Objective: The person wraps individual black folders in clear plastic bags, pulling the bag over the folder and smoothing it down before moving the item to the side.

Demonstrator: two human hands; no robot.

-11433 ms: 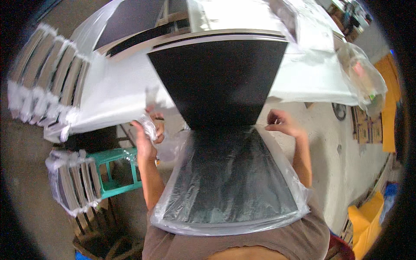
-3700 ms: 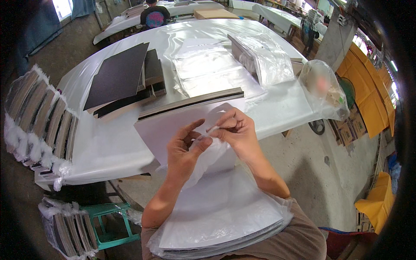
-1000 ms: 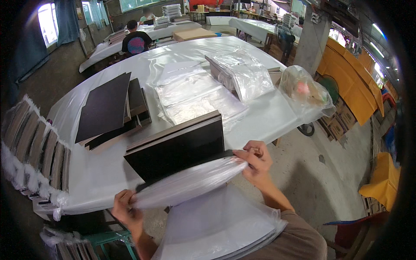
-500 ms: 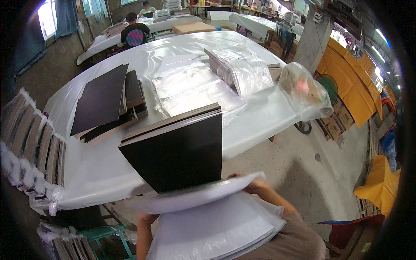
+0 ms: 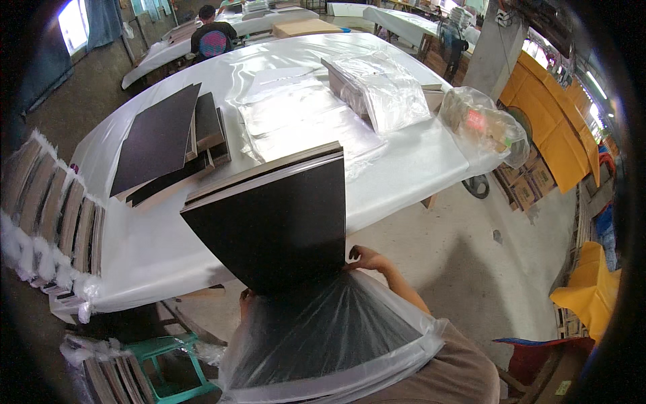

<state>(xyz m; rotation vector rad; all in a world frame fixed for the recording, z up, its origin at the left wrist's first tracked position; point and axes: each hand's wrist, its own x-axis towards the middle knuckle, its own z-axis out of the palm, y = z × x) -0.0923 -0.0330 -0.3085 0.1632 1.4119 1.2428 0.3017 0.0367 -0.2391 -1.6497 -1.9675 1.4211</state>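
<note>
In front of me a stack of black boards (image 5: 272, 219) leans upright at the table's near edge. Its lower part shows dark through a clear plastic bag (image 5: 323, 343) spread over my lap. My right hand (image 5: 365, 258) is at the boards' right edge, fingers bent and pinching the bag's rim. On the left edge, my left hand (image 5: 247, 297) is mostly hidden behind the boards and plastic; its fingers do not show well enough to read their grip. More black boards (image 5: 158, 138) lie in an uneven pile on the table's left side.
Flat clear bags (image 5: 296, 128) and a plastic-wrapped stack (image 5: 383, 94) lie on the plastic-covered table (image 5: 397, 182). A stuffed clear bag (image 5: 481, 124) sits at its right corner. Wrapped board bundles (image 5: 54, 215) stand at left, a green stool (image 5: 165, 363) below. A person (image 5: 214, 37) sits farther off.
The whitish plastic held across the boards' bottom has gone down, and the bag now covers their lower part. Both hands have moved up along the boards' sides.
</note>
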